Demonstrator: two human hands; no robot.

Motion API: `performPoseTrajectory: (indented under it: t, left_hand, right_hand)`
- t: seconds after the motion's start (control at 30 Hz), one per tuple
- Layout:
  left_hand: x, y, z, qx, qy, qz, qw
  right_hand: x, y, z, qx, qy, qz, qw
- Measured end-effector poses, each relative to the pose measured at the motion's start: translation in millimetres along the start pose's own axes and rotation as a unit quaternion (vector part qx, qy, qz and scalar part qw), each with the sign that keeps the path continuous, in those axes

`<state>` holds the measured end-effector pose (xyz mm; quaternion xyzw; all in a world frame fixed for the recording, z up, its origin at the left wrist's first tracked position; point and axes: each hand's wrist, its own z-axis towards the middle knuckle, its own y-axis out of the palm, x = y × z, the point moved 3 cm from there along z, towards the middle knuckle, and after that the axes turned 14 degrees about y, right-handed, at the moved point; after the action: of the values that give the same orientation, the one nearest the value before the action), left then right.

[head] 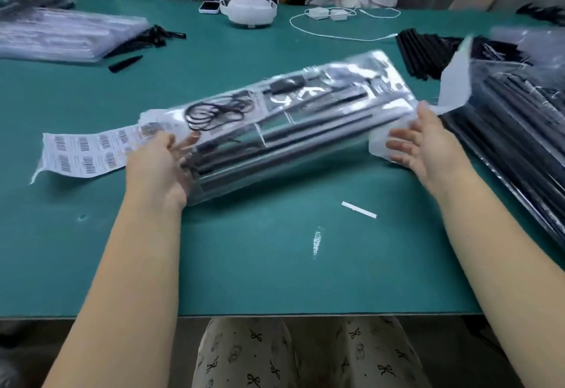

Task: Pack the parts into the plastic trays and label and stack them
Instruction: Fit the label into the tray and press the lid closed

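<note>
A: Where does the clear plastic tray [284, 124] lie, and what does it contain?

B: It lies tilted at the centre of the green tabletop [244, 265], its right end farther from the person. It holds long black rods [305, 140] and a coiled black cable [214, 112]; the tray is motion-blurred, so finer parts cannot be told.

A: How do the hands stand?

B: The left hand [162, 167] grips the tray's left end, thumb on top and fingers curled round the edge. The right hand [419, 143] meets the tray's right end with fingers spread and nearly straight, pressing against the edge rather than closing round it.

A: What lies around the tray?

B: Just left of the tray, partly under its left end, lies a sheet of barcode labels [85, 155]. Right of the tray stands a stack of filled trays [513, 130], with a white sheet [455, 78] raised at its near corner. Beyond the tray on the left lies another stack of trays [67, 36] with loose black parts [153, 37] beside it. Nearer the person than the tray lie a small white strip [359, 209] and a clear plastic scrap [318, 240]. Far beyond the tray rest a white headset [249, 10] and a phone [209, 7].
</note>
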<state>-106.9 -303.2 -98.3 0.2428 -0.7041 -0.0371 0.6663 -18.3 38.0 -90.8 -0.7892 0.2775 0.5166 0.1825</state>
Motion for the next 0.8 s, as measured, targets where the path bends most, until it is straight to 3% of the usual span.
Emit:
performPoseTrajectory:
  t: [0.07,0.13,0.27,0.4,0.6,0.8]
  left_hand:
    - [-2.0,1.6,-1.7,-0.009,-0.003,0.073,0.997]
    - [-1.7,0.0,-0.8,-0.015,0.004,0.129,0.991]
    - [-5.4,6.1,-3.7,-0.07,-0.004,0.157,0.985]
    - [-4.5,9.1,-8.6,-0.065,0.028,0.22,0.973]
    - [-2.6,4.7,-7.6,-0.058,0.003,0.223,0.973]
    - [0.9,-1.7,-2.9,-0.036,0.058,0.299,0.952]
  right_hand:
    - [5.1,-13.8,2.2,-0.037,0.043,0.099,0.994]
    - [4.8,-32.2,1.7,0.011,0.045,0.113,0.993]
    - [6.8,-52.5,7.3,0.137,-0.001,-0.097,0.986]
    - [6.3,-54.4,5.3,0.207,-0.058,-0.301,0.929]
    - [4.4,-56.8,-1.3,0.229,-0.057,-0.359,0.903]
    - [-0.4,-57.9,-4.7,0.246,-0.043,-0.465,0.849]
